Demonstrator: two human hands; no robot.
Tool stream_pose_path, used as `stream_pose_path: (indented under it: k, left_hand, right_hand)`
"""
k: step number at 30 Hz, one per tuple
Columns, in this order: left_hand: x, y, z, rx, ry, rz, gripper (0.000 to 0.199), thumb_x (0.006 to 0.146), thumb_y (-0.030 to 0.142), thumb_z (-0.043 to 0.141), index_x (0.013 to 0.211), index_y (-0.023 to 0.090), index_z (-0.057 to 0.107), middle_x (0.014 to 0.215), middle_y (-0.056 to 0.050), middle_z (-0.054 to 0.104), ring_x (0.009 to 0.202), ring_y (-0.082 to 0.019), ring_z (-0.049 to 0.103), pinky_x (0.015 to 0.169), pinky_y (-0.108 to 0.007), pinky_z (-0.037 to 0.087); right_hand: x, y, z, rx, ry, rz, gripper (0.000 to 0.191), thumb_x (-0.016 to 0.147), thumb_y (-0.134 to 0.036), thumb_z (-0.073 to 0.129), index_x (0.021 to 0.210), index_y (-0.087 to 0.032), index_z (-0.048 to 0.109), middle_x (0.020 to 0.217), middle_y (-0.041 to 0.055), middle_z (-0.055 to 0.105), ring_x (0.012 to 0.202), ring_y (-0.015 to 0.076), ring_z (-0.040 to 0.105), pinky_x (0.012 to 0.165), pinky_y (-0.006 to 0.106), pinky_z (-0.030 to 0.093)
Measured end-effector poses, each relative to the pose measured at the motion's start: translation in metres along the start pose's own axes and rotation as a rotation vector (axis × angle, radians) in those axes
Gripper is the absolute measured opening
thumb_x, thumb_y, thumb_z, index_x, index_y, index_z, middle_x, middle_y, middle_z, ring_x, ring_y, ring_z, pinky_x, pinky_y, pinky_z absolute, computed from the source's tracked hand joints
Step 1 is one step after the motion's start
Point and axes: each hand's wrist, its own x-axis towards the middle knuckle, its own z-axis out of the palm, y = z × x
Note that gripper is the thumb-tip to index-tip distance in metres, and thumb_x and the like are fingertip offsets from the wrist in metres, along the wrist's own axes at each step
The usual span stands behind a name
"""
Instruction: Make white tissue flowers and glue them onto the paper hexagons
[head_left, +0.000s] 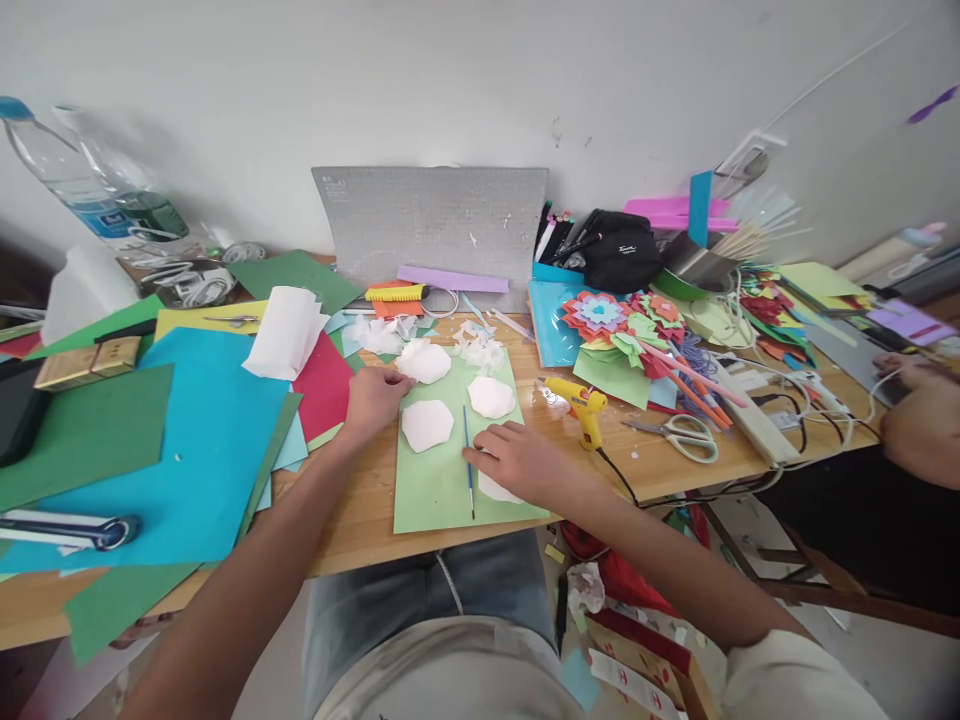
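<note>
On a light green sheet point(420, 500) lie several white, roughly cut paper pieces with uneven edges. My left hand point(377, 400) has its fingertips pinched together at the left edge of the upper left white paper piece point(424, 361). Below that is another white paper piece point(427, 426), and a third white paper piece point(491, 397) sits on the right. My right hand point(514, 458) lies low over the sheet with loosely extended fingers, partly covering a lower white piece. Its fingertips reach a slim blue paintbrush point(470, 480) lying on the sheet.
A yellow glue gun point(581, 400) and scissors point(679, 437) lie to the right, near layered paper flowers point(600, 315). A tissue roll point(283, 335) stands on coloured sheets at left. A grey cutting mat point(435, 220) leans on the wall. Another person's hand point(922, 400) is far right.
</note>
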Motion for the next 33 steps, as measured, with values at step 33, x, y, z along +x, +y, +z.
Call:
stream_pose_path:
  k: [33]
  left_hand:
    - [0.001, -0.003, 0.003, -0.019, 0.012, 0.044, 0.021, 0.077, 0.034, 0.066, 0.076, 0.016, 0.076, 0.068, -0.004, 0.072, 0.069, -0.019, 0.063, 0.068, -0.027, 0.046]
  right_hand:
    - [0.075, 0.005, 0.049, 0.588, 0.634, 0.495, 0.02, 0.089, -0.02, 0.051, 0.097, -0.024, 0.069, 0.093, 0.0048, 0.074, 0.083, 0.0171, 0.069, 0.078, 0.03, 0.056]
